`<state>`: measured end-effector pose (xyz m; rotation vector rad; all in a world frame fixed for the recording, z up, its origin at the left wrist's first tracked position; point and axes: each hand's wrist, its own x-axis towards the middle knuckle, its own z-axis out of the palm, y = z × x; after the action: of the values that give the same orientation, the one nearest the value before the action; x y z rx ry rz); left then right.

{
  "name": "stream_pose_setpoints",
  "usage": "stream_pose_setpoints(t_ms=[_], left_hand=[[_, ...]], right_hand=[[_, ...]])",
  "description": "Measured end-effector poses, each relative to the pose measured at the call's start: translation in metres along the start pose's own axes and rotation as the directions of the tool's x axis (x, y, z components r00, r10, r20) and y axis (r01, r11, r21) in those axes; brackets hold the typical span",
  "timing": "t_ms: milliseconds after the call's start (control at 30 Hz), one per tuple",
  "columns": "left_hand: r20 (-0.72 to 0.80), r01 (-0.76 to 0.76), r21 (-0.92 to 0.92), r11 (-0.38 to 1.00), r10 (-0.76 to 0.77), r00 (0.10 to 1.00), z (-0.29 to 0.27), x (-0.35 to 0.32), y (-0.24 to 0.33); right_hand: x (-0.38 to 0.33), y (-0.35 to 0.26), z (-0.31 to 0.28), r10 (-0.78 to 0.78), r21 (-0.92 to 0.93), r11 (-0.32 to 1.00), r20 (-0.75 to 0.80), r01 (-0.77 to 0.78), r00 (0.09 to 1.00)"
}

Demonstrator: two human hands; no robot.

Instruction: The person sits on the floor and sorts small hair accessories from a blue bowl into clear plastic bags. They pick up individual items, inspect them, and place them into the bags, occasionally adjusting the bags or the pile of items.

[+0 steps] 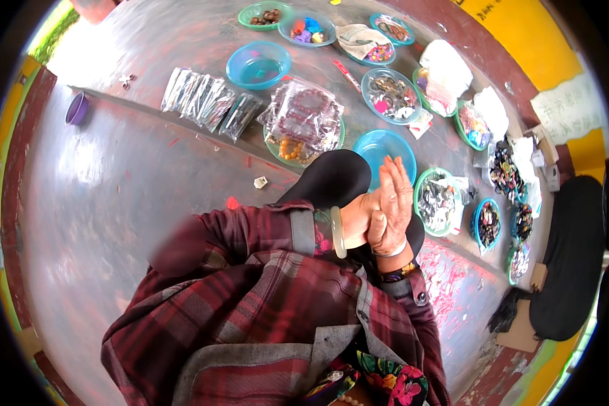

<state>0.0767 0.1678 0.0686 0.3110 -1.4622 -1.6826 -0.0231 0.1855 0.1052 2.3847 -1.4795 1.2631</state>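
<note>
My left hand (pixel 360 215) and my right hand (pixel 397 211) are pressed together in front of my knees. The fingers of my right hand stretch out flat, and its thumb lies across my left hand. Behind the right hand, the left fingers are partly hidden but look extended. I see nothing held between the palms. A pale bangle (pixel 337 232) circles my left wrist; a thin white bracelet (pixel 390 251) is on the right. Just beyond the hands stands a blue plastic basin (pixel 367 140). To their right is a green basin (pixel 423 181) holding small silvery packets.
A green basin (pixel 342 139) ahead holds bagged dark red beads and orange beads. Left of it lie plastic-wrapped bundles (pixel 195 97). Several basins of small items curve around to the right. A blue basin (pixel 233 76), red marker-like stick (pixel 346 74), scissors (pixel 126 81) and purple bowl (pixel 76 108) are farther off.
</note>
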Motion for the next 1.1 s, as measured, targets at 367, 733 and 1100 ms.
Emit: stream_pose_setpoints(t_ms=[367, 733, 1100], left_hand=[[0.143, -0.154, 0.060, 0.986, 0.144, 0.979, -0.036, 0.012, 0.058], [0.336, -0.437, 0.827, 0.354, 0.313, 0.888, -0.080, 0.020, 0.013], [0.119, -0.109, 0.254, 0.961, 0.080, 0.990, -0.020, -0.007, 0.017]], right_hand=[[-0.018, 0.051, 0.017, 0.764, 0.889, -0.062, 0.335, -0.453, 0.552], [0.014, 0.001, 0.022, 0.176, 0.488, -0.873, 0.355, -0.021, 0.918], [0.046, -0.045, 0.001, 0.000, 0.059, 0.998, -0.005, 0.000, 1.000]])
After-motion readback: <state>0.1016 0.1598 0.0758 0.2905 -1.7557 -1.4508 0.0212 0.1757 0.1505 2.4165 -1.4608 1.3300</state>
